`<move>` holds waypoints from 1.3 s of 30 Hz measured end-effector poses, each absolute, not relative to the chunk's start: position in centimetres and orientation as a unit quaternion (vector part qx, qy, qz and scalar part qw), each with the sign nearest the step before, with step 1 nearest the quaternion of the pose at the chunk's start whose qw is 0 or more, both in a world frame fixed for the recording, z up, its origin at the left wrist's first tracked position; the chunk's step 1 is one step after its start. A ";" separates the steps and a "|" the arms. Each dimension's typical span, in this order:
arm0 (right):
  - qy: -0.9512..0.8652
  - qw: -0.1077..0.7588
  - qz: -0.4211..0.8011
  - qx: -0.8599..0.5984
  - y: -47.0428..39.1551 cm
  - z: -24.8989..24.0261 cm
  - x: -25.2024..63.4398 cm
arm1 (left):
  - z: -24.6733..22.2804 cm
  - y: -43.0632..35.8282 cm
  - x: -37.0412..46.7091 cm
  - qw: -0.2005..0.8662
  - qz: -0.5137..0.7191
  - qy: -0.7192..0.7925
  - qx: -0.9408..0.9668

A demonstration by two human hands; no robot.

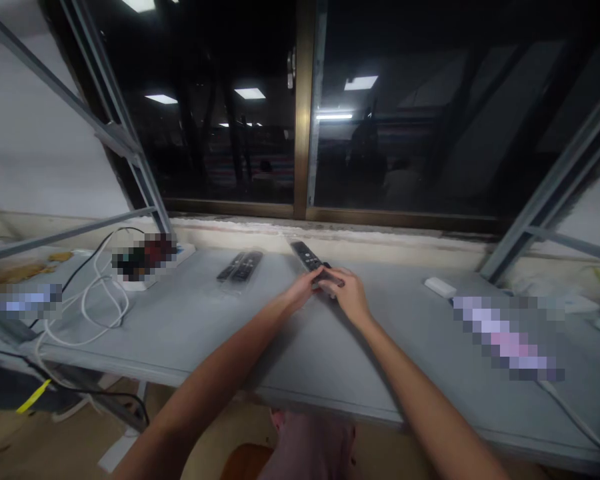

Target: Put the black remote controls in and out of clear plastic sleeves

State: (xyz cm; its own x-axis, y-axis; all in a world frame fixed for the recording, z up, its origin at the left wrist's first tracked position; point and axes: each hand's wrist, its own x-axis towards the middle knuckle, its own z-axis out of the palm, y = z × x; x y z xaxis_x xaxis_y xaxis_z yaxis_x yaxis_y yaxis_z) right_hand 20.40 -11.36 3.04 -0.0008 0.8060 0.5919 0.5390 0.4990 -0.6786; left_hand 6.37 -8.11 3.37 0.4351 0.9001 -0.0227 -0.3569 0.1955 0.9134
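Note:
Both of my hands are closed around a black remote control held just above the grey tabletop, its button end pointing away from me toward the window. My left hand grips its near left side. On the right side, my right hand has its fingers bent over the lower part and covers it. Something clear, like a plastic sleeve, seems to surround the remote, but blur hides the detail. To the left, two more black remote controls lie side by side in clear plastic on the table.
The grey table runs beneath a dark window. At left, a white cable loops beside a blurred-out item on a white power strip. A small white block and another blurred-out object lie right. Metal posts frame both sides.

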 end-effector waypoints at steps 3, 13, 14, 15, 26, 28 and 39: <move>-0.679 0.555 0.132 -0.463 -11.0 2.8 20.8 | 3.4 -8.3 6.2 0.700 0.386 0.315 0.512; -0.666 0.572 0.107 -0.467 -11.4 2.6 19.9 | 4.2 -7.2 3.6 0.547 0.288 0.446 0.648; -0.667 0.573 0.108 -0.463 -11.4 2.6 19.8 | 4.4 -7.2 3.4 0.542 0.296 0.449 0.645; -0.670 0.574 0.109 -0.457 -11.3 2.6 19.7 | 4.5 -7.3 3.2 0.547 0.305 0.449 0.638; -0.829 0.331 0.040 -0.449 -13.2 2.2 17.4 | 5.9 -7.8 -3.4 0.674 0.363 0.491 0.416; -0.857 0.249 0.033 -0.449 -13.6 2.1 17.2 | 5.9 -7.7 -5.6 0.656 0.326 0.514 0.446; -0.796 0.213 0.106 -0.557 -13.8 3.3 17.5 | 8.9 -9.2 -12.2 0.500 0.071 0.567 0.651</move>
